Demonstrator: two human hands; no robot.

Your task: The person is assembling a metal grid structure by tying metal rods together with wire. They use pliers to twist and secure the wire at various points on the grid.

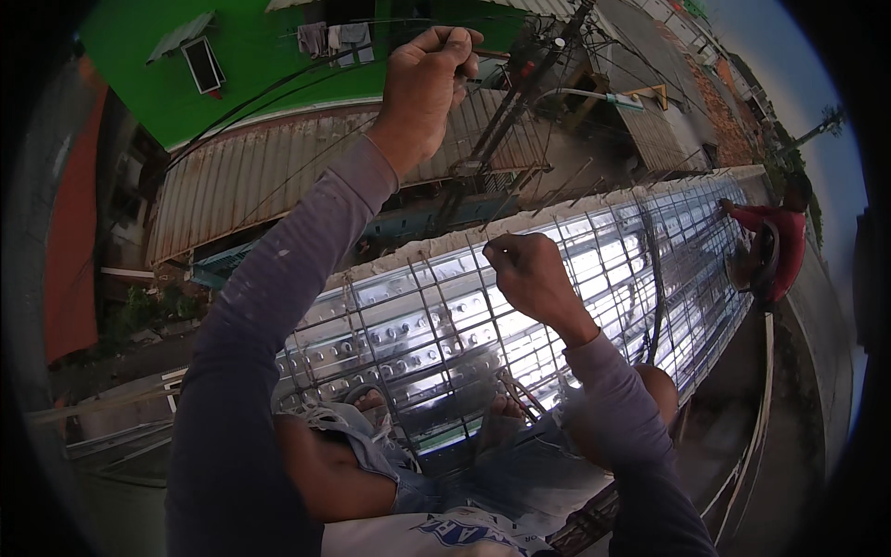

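Observation:
My left hand (425, 97) is raised high, away from the mesh, its thumb and fingers pinched together. Whatever it may hold is too small to make out. Lower and to the right, my right hand (538, 286) is closed just above the steel rebar mesh (432, 295), near the deck's far edge. Its fingers hide anything they grip. Under the mesh lies shiny dimpled metal decking (394, 327). A tool with two thin handles (522, 394), its kind unclear, lies on the mesh beside my bare foot (506, 407).
A rough concrete edge (408, 251) with upright bar ends borders the deck, dropping toward a rusty corrugated roof (269, 181). A utility pole with wires (506, 111) stands beyond. Another person in red (784, 246) crouches at the far right end of the mesh.

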